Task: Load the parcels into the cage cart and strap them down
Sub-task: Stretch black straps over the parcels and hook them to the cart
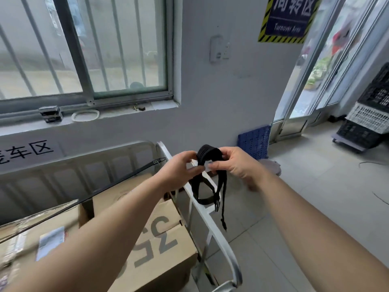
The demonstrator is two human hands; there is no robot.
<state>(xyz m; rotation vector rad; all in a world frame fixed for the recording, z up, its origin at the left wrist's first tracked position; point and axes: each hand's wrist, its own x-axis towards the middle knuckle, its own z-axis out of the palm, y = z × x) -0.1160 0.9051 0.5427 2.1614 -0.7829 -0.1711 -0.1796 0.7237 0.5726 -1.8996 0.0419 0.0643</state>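
A bundled black strap (207, 157) is held up above the white cage cart's side rail (219, 234). My left hand (180, 171) pinches the bundle from the left and my right hand (235, 165) grips it from the right. Loose loops and a hooked end (216, 204) of the strap hang below my hands. Cardboard parcels (160, 239) fill the cart at lower left. A second black strap (117, 182) runs taut across the parcels to the cart's far rail (88, 157).
A barred window with a sill holding small items (50, 114) is behind the cart. A blue perforated panel (253, 140) leans on the wall. Stacked black and white crates (370, 116) stand at far right near a glass door. Tiled floor lies to the right.
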